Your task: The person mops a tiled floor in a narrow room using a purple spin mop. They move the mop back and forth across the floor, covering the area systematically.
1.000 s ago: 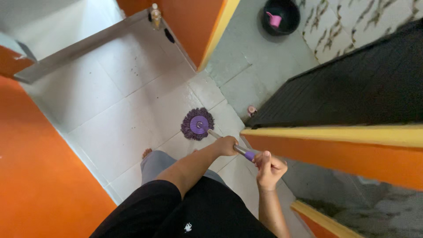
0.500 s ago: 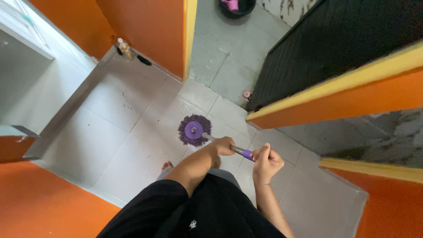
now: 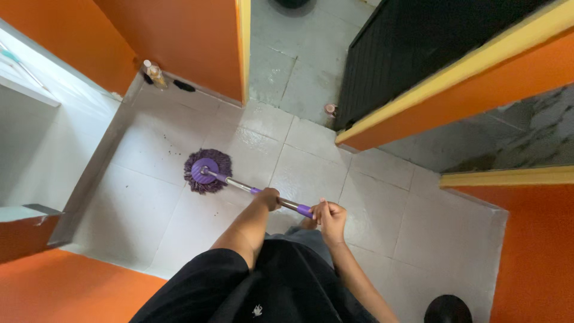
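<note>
The pale tiled floor (image 3: 149, 209) carries a purple mop (image 3: 207, 171), its round head flat on the tiles ahead and to the left of both hands. The handle's long axis slants back from the head to the hands. The left hand (image 3: 268, 198), nearer the head, wraps the shaft; the right hand (image 3: 330, 216) closes its fingers around the purple end grip.

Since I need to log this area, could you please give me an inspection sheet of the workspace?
Surface: pale tiled floor, dark specks near the left wall.
Job's things: purple mop head flat on the tiles, metal handle angled up.
Clutter: small bottle in the corner; dark item beside it.
Grippers: left hand and right hand both grip the handle.
Cables: nothing seen.
Surroundings: orange walls, black door.
</note>
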